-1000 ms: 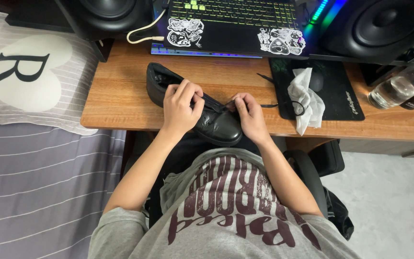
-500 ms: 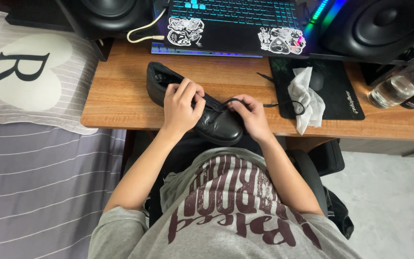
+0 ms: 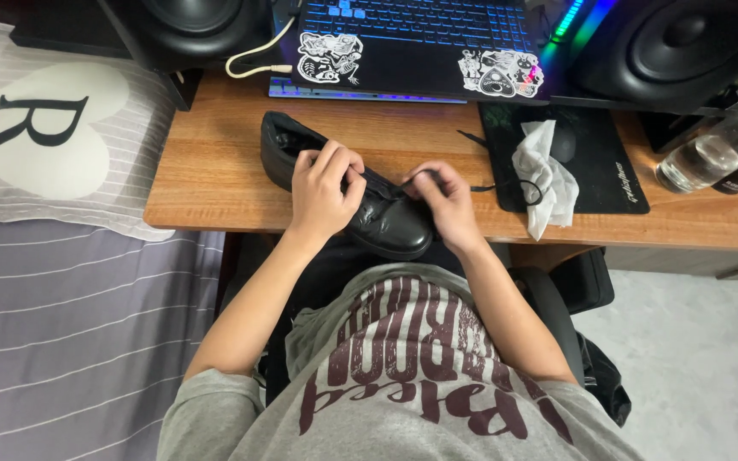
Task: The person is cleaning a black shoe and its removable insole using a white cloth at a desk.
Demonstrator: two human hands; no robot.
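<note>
Shoe (image 3: pixel 360 196) sits sideways at the desk (image 3: pixel 215 188) edge right by your belly, so your left hand (image 3: pixel 322 192) curls over its laces, pinning it, while your right hand (image 3: pixel 446 201) pinches the black lace (image 3: pixel 506 185) taut.

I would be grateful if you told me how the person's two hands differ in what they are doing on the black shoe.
The left hand lies curled over the middle of the black shoe, pressing on its laced top, while the right hand sits beside the toe end and pinches the thin black lace. The left covers much of the shoe; the right covers little. Both rest at the wooden desk edge.
</note>
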